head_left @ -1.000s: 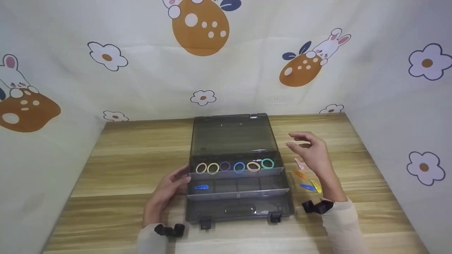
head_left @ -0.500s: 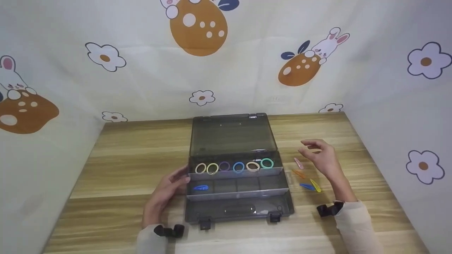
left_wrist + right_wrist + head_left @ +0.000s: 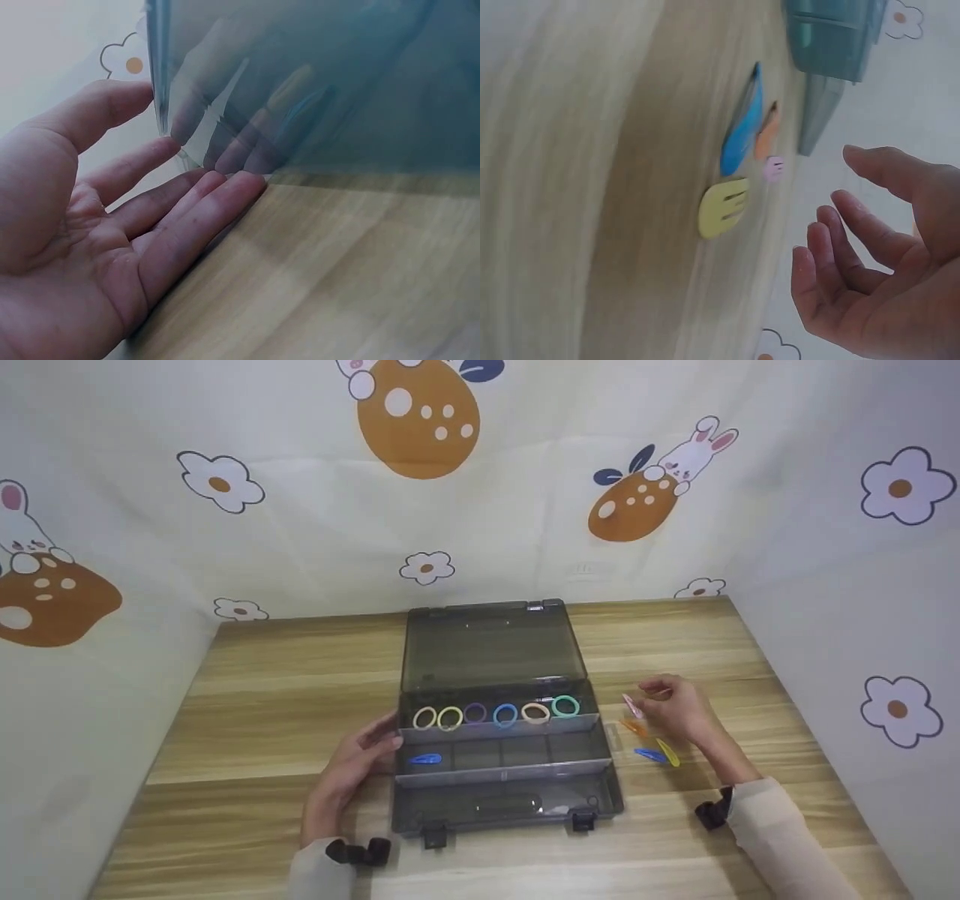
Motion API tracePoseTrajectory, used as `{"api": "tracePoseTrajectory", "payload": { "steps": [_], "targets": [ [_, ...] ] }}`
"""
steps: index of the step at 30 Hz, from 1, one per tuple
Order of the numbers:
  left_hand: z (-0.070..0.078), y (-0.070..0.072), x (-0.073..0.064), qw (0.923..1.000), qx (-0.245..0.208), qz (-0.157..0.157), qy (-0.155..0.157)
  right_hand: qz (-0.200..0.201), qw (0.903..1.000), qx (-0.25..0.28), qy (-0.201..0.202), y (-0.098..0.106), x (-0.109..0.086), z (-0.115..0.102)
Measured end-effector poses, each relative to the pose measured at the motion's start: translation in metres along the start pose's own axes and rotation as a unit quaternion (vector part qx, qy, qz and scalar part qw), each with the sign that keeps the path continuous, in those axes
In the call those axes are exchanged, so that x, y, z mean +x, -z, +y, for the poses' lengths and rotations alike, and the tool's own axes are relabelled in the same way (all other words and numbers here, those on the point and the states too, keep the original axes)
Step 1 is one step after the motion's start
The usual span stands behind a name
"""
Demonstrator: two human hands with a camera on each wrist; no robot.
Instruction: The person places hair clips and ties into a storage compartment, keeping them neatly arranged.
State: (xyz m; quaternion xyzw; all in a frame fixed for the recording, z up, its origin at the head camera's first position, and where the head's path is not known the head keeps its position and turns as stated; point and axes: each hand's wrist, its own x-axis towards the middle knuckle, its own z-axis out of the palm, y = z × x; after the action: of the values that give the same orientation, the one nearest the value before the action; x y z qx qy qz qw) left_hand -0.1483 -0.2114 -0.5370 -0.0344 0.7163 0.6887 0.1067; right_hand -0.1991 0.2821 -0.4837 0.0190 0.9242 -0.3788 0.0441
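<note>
A dark see-through plastic box [image 3: 506,802] lies on the table with its lid [image 3: 491,649] folded back. My left hand [image 3: 358,761] rests at the box's left side, fingertips touching the wall in the left wrist view. Several hair ties [image 3: 505,715] stand along the rear row, and a blue hair clip [image 3: 426,760] lies in the left compartment of the middle row. My right hand [image 3: 679,709] hovers beside a pink hair clip [image 3: 631,706], thumb and fingers apart in the right wrist view. Near it lie an orange clip [image 3: 634,727], another blue clip [image 3: 742,133] and a yellow clip [image 3: 724,208].
The wooden table [image 3: 262,697] is bounded by a printed cloth [image 3: 315,525] at the back and sides. Two black latches, one the left latch [image 3: 435,835], stick out from the box's front edge. Black wrist cameras sit at both cuffs.
My right hand has moved from beside the lid, rightward and then down to the pink clip. My left hand stays at the box. The view has shifted slightly.
</note>
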Motion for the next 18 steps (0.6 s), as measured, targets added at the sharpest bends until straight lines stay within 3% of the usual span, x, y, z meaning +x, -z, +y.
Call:
{"api": "tracePoseTrajectory", "payload": {
  "steps": [9,18],
  "targets": [
    [-0.001,0.001,0.0,1.0,0.002,0.003,0.0,-0.047,0.9985,-0.007,-0.028,-0.003,0.005,0.002],
    [0.001,0.0,-0.001,0.9999,-0.016,-0.004,-0.001,-0.065,0.9962,-0.03,-0.049,-0.003,0.011,0.006]
  ]
}}
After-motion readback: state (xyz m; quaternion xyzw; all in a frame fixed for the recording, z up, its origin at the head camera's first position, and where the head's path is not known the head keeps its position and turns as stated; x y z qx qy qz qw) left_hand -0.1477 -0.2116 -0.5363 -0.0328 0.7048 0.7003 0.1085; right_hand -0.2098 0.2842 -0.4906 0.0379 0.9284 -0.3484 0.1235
